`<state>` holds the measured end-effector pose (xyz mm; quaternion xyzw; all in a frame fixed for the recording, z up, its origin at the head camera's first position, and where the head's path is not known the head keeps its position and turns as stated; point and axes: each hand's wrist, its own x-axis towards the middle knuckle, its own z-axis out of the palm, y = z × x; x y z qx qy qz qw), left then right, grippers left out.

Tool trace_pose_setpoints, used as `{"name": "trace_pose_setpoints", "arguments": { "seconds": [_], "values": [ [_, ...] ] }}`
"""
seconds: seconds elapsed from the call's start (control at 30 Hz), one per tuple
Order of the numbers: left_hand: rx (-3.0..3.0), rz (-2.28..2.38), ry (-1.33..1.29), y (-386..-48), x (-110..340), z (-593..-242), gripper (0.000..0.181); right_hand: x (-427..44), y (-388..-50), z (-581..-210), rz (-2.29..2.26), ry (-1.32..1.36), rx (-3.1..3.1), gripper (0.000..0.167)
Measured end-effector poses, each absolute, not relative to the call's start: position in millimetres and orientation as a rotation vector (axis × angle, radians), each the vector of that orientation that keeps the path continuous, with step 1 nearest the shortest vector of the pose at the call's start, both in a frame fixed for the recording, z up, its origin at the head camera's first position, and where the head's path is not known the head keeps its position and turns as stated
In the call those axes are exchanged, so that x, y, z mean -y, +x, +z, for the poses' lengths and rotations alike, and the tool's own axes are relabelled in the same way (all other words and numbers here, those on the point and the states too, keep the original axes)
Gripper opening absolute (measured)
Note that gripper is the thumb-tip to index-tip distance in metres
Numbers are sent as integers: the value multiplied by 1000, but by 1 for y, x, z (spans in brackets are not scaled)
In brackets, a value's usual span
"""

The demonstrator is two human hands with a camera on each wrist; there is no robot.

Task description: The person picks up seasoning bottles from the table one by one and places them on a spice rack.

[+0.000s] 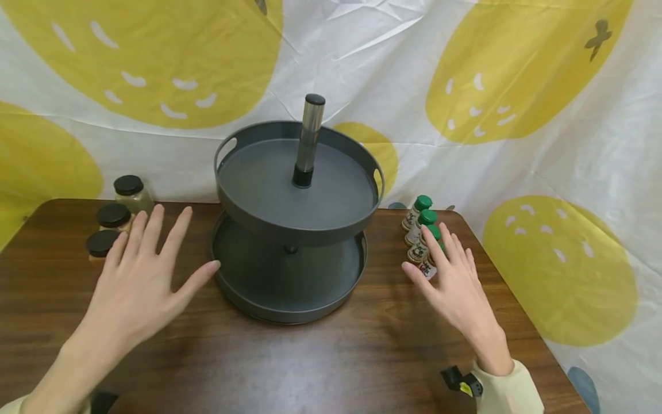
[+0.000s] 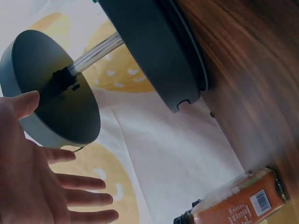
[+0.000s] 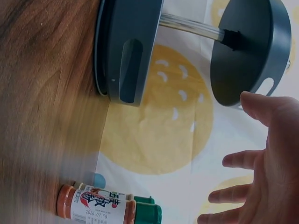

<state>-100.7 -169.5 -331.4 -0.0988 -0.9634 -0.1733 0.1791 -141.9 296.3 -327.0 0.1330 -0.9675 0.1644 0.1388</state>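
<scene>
A dark grey two-tier round tray stand, its upper tray (image 1: 295,201) above its lower tray (image 1: 289,313), stands mid-table with a metal post (image 1: 309,138) rising from the centre. My left hand (image 1: 137,287) is held with fingers spread, left of the stand and in front of black-lidded jars (image 1: 114,215); it holds nothing. On the other side, my right hand (image 1: 457,287) hovers with fingers extended beside several green-capped bottles (image 1: 414,233), partly covering them. In the left wrist view a jar with orange contents (image 2: 238,200) lies below the stand's level. A labelled bottle (image 3: 98,205) shows in the right wrist view.
The brown wooden table (image 1: 310,368) extends in front of the stand. Behind it and along the right side hangs a white cloth (image 1: 362,69) with yellow fruit shapes. A black strap piece (image 1: 460,380) is at my right sleeve.
</scene>
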Motion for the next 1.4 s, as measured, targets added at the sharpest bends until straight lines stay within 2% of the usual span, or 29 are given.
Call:
{"name": "trace_pose_setpoints", "arguments": {
  "seconds": [0.47,0.87,1.4],
  "values": [
    [2580,-619,-329,-107,153,-317,90,-308,-151,-326,515,321,2762,82],
    [2507,-673,-352,-113,146,-311,91,-321,-164,-333,548,323,2684,79],
    [2521,-772,-335,-121,135,-295,94,-338,-174,-343,614,177,2790,88]
  ]
}}
